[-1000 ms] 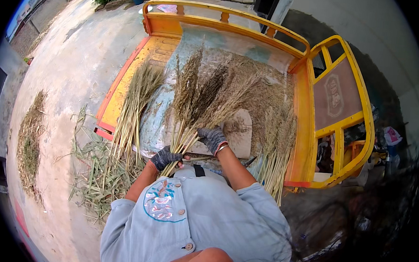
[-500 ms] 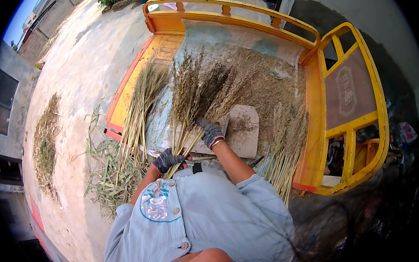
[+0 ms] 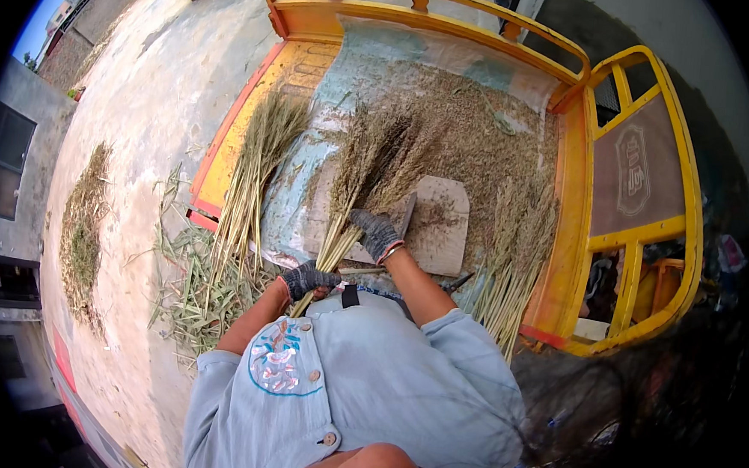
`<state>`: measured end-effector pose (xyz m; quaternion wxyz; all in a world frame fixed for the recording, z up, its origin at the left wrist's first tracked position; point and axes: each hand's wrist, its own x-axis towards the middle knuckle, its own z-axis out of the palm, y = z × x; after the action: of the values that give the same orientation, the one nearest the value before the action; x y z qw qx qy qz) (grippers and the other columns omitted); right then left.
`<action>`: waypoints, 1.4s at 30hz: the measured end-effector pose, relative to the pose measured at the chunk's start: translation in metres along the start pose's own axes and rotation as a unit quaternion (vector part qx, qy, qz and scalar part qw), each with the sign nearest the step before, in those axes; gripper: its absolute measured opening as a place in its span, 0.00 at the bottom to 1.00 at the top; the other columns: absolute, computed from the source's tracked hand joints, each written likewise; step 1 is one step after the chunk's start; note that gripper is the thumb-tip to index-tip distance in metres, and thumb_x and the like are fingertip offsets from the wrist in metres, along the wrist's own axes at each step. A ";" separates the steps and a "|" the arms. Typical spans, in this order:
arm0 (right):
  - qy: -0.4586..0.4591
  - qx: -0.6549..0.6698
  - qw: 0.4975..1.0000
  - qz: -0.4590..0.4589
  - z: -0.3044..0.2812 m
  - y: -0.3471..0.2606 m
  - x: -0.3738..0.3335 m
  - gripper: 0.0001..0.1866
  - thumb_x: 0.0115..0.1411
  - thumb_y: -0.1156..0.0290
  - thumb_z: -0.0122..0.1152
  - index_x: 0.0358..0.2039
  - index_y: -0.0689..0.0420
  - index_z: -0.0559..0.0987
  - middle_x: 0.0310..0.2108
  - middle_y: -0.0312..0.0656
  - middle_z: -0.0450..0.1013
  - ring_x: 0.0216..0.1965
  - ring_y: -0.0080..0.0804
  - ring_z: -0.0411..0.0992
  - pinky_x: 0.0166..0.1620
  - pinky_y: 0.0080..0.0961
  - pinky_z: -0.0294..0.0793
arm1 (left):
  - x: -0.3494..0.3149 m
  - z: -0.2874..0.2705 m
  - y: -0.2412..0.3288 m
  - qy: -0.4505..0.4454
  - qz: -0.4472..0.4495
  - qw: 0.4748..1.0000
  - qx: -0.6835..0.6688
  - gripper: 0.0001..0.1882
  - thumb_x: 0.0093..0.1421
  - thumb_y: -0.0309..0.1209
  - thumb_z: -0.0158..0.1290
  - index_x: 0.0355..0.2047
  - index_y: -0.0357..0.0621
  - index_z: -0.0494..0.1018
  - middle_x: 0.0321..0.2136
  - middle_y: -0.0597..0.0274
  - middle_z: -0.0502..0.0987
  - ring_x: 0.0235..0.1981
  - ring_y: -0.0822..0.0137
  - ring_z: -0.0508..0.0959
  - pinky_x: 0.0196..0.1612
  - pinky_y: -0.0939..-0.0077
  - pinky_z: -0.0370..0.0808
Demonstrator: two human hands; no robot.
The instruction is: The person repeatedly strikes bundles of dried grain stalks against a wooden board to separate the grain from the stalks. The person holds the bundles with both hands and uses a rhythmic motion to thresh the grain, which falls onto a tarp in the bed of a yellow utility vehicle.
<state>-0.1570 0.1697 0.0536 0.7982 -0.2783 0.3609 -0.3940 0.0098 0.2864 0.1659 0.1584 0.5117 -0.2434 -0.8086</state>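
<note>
A bundle of grain stalks with brown seed heads (image 3: 380,148) slants across the cart bed in front of me. My left hand (image 3: 307,281), in a grey knit glove, is closed round the lower ends of the stalks. Higher up, just below the heads, my gloved right hand (image 3: 377,234) is closed round the same bundle. Beside the right hand a dark, thin blade-like piece (image 3: 408,216) stands on a pale board (image 3: 443,230); its lower part is hidden by the hand. Loose seed (image 3: 492,130) is spread thickly beyond the board.
The yellow cart's rail (image 3: 423,0) borders the far side, and a yellow frame with a brown panel (image 3: 640,164) rises at the right. More stalk bundles lie left (image 3: 254,175) and right (image 3: 519,251). Cut leaves and stems (image 3: 207,301) litter the ground at my left.
The bundle's seed heads have drawn together into a narrower spread. My left hand has shifted slightly up and right, its fingers closed more fully round the stalks. The view has tilted a little.
</note>
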 end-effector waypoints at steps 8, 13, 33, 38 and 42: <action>0.098 0.286 0.940 0.156 0.011 0.012 -0.006 0.13 0.55 0.71 0.58 0.42 0.57 0.75 0.36 0.43 0.74 0.34 0.38 0.72 0.36 0.38 0.74 | 0.030 0.005 -0.003 0.135 -0.125 0.915 0.359 0.21 0.46 0.37 0.63 0.36 0.39 0.70 0.18 0.55 0.75 0.16 0.66 0.75 0.19 0.74 0.71; 0.210 0.165 0.951 0.155 0.001 0.007 0.016 0.12 0.54 0.72 0.60 0.40 0.58 0.75 0.30 0.41 0.74 0.31 0.38 0.72 0.34 0.36 0.74 | 0.057 0.008 -0.052 0.343 0.206 0.848 0.348 0.31 0.42 0.35 0.65 0.45 0.35 0.67 0.32 0.49 0.77 0.33 0.60 0.76 0.37 0.68 0.73; 0.151 -0.241 0.934 0.216 -0.063 0.019 0.024 0.14 0.56 0.61 0.55 0.25 0.59 0.72 0.22 0.45 0.73 0.19 0.32 0.69 0.22 0.32 0.68 | 0.094 -0.038 -0.044 0.120 -0.052 0.979 0.156 0.14 0.52 0.29 0.58 0.36 0.42 0.65 0.15 0.63 0.68 0.12 0.73 0.67 0.14 0.76 0.66; 0.135 -0.560 0.804 0.150 -0.084 0.007 0.021 0.13 0.58 0.63 0.50 0.34 0.61 0.70 0.31 0.51 0.71 0.32 0.45 0.71 0.35 0.40 0.70 | 0.128 -0.065 -0.086 0.339 -0.022 0.816 0.468 0.26 0.46 0.46 0.58 0.37 0.37 0.71 0.27 0.43 0.75 0.31 0.46 0.76 0.35 0.57 0.73; 0.330 -0.623 0.709 0.012 -0.094 0.022 -0.015 0.24 0.49 0.53 0.59 0.40 0.59 0.72 0.39 0.54 0.71 0.37 0.50 0.71 0.39 0.43 0.71 | 0.132 -0.051 -0.092 0.392 -0.061 0.788 0.472 0.27 0.46 0.49 0.58 0.36 0.38 0.71 0.30 0.40 0.75 0.35 0.42 0.75 0.39 0.54 0.71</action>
<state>-0.2280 0.1788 -0.0122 0.2782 -0.5601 0.7682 -0.1372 -0.0006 0.2841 -0.0023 -0.0705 0.8092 -0.4801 -0.3312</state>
